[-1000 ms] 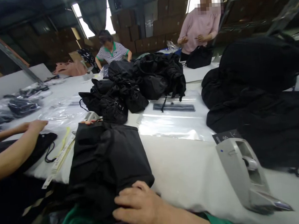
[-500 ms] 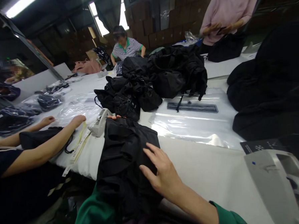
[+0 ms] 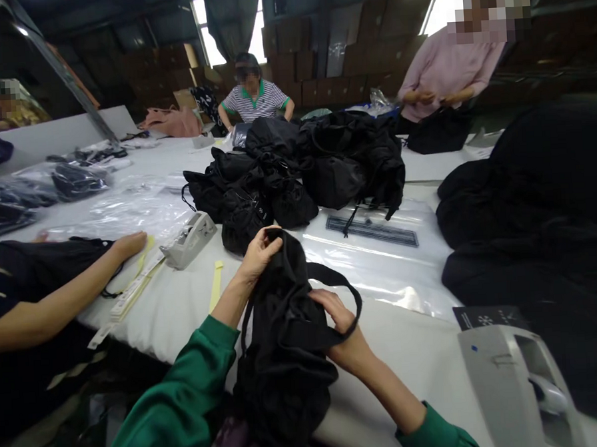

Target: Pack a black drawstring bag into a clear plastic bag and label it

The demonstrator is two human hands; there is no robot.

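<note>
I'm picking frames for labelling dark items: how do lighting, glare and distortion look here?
Head view: backlit windows blow out white; the black fabric bag held by the left hand and right hand loses fold detail; the clear plastic sheet glares; wide-angle stretch warps the grey tape dispenser at the lower right edge.

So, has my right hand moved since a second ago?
Yes: from the near edge of the white table, the right hand went forward over it, gripping the black fabric bag.

Green sleeves (image 3: 180,403); bare left grip (image 3: 259,253), right grip (image 3: 344,333)
</note>
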